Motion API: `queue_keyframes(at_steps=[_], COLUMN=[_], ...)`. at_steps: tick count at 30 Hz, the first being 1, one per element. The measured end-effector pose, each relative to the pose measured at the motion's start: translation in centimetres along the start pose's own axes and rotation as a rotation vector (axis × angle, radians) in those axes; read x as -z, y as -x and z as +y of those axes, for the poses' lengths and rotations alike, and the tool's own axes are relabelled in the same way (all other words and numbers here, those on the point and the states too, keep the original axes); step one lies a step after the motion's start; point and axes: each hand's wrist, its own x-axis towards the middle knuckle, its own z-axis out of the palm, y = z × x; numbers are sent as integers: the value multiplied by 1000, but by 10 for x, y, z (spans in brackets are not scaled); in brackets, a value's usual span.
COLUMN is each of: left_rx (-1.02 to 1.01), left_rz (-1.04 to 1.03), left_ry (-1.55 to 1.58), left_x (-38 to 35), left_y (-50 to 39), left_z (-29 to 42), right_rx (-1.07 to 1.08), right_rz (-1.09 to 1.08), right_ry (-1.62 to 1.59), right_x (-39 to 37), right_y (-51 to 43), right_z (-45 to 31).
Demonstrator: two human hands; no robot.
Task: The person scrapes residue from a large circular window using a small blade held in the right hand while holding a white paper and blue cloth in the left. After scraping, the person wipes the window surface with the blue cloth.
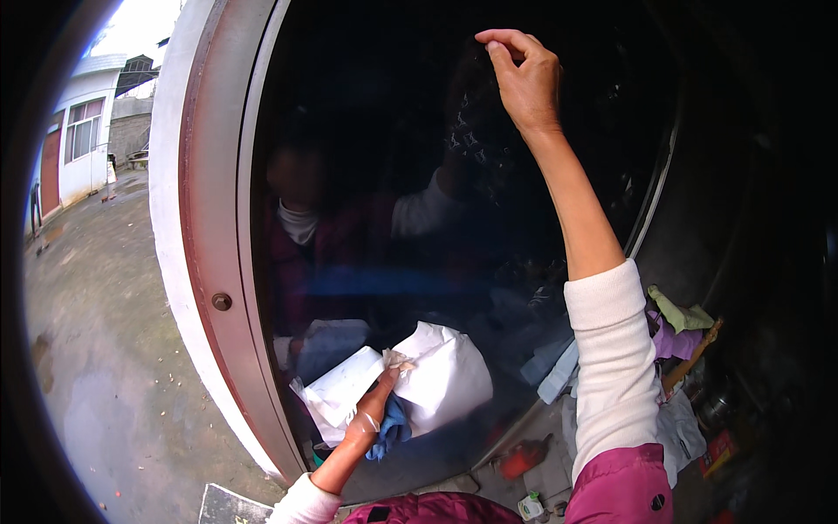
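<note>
My left hand (372, 409) grips a bundle of white sheets (445, 376), paper or plastic, low in front of the dark glass pane (380, 164). A blue cloth (391, 429) hangs under that hand, and a crumpled piece of beige material (397, 360) shows at its fingertips. Raised high against the pane is my right hand (531, 78), its fingers curled and the thumb tip against the index finger. Nothing shows between them. Small clear outlined marks (468, 137) dot the glass below and left of it. My reflection appears in the pane.
A metal frame (219, 196) with a bolt (222, 301) borders the glass on the left. Beyond lies a concrete yard (98, 314) with a white building (85, 137). At lower right are green fabric (681, 311), a wooden stick (691, 357) and a white bottle (530, 506).
</note>
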Motion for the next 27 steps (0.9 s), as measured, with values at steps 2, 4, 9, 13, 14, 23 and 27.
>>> queue_keyframes(at_steps=[2,4,9,13,14,23,27], left_rx=[-22,-27,-62,-85,-90,-68,-34], left_rz=[32,15,20,13,14,15,-16], left_ry=[-34,-18,-54,-86,-104,-58,-85], left_x=[0,0,1,1,1,2,4], left_y=[1,0,-1,-3,-3,-4,-8], left_z=[2,2,1,1,1,-2,-5], right_rx=[-40,-68,-105,155,207,341,394], right_rz=[-68,-78,-48,-57,-50,-67,-99], right_ry=[-7,-66,-31,294,306,601,677], right_x=[3,6,11,13,12,10,9], right_y=[-2,-5,-9,-13,-14,-15,-20], right_z=[0,0,-5,-11,-12,-17,-19])
